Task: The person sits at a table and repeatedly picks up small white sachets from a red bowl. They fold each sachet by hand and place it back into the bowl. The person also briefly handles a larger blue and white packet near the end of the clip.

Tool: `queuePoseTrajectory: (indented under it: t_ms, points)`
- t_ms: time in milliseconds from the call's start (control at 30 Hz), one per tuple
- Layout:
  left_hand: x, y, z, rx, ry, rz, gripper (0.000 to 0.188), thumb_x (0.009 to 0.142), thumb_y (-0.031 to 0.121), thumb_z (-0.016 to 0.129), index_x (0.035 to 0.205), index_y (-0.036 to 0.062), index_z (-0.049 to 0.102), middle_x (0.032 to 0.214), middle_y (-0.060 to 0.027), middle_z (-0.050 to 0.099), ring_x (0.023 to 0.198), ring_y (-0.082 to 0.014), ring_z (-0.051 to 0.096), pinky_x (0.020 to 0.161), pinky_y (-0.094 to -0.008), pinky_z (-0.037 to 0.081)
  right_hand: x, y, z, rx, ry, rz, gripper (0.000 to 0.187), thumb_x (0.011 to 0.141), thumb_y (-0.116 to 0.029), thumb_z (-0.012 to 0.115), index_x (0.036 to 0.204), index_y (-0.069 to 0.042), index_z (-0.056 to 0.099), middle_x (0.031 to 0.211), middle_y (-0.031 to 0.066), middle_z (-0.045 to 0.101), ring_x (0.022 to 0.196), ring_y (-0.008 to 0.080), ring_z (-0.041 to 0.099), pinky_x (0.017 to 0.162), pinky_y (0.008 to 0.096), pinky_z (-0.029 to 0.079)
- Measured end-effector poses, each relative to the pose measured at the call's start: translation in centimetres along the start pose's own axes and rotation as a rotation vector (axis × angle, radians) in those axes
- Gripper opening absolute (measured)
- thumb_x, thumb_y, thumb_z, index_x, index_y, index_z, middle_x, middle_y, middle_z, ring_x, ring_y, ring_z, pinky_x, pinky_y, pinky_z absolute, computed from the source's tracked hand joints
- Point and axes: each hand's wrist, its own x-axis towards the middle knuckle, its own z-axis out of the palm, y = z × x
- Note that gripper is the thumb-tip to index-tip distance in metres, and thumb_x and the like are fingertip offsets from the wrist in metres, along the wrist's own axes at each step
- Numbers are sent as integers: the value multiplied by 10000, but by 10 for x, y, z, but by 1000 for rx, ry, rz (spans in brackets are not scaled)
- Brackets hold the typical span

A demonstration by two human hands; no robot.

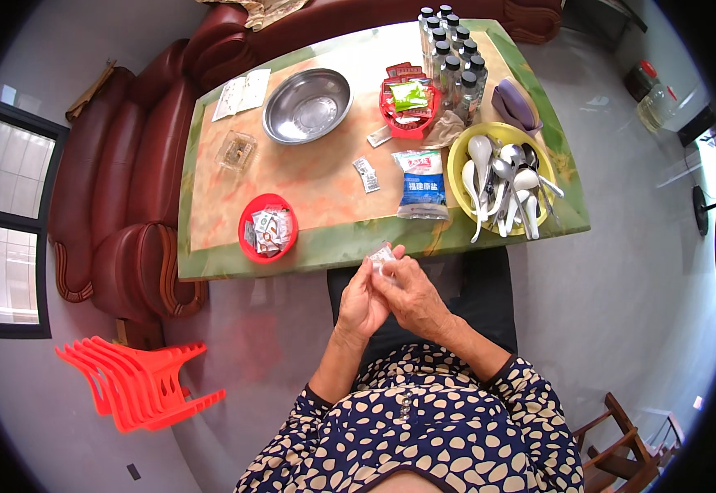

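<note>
My left hand [363, 302] and my right hand [413, 294] meet over my lap, just in front of the table's near edge. Together they pinch a small clear packet [382, 255] at their fingertips. Nearest on the table are a red bowl of small sachets [267, 228] to the left and a white-and-blue bag [423, 183] to the right. One loose sachet [366, 174] lies between them.
The green-edged marble table [308, 251] also holds a steel bowl [307, 105], a red basket of packets [408, 105], several small bottles [455, 62] and a yellow bowl of spoons [501, 179]. A dark red sofa [128, 197] stands left, stacked orange stools [140, 380] lower left.
</note>
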Motion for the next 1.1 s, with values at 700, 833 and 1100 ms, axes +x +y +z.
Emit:
queuePoseTrajectory:
  t_ms: [700,833,1100]
  points:
    - [-2,-2,-11,-74,47,5,411,1033,275,381,1403,97,385,1419,-142,447,1300,-277,442,1086,-479,360,-19,-3,-36,12,-168,258,337,787,35,607,1120,-13,606,1007,151,524,914,289,547,776,366,484]
    - [-1,-16,-12,-2,62,-17,398,1032,272,389,1381,82,416,1385,-123,479,1272,-244,469,1079,-431,375,1,5,-26,61,24,234,334,808,-29,610,1140,-9,598,1022,144,520,946,317,532,795,383,488]
    - [3,-5,-9,-68,54,31,433,1046,265,320,1419,46,345,1429,-173,426,1310,-303,428,1102,-429,365,-13,6,3,-70,-15,29,421,784,-34,608,1205,-21,599,1077,149,534,954,298,537,803,381,483]
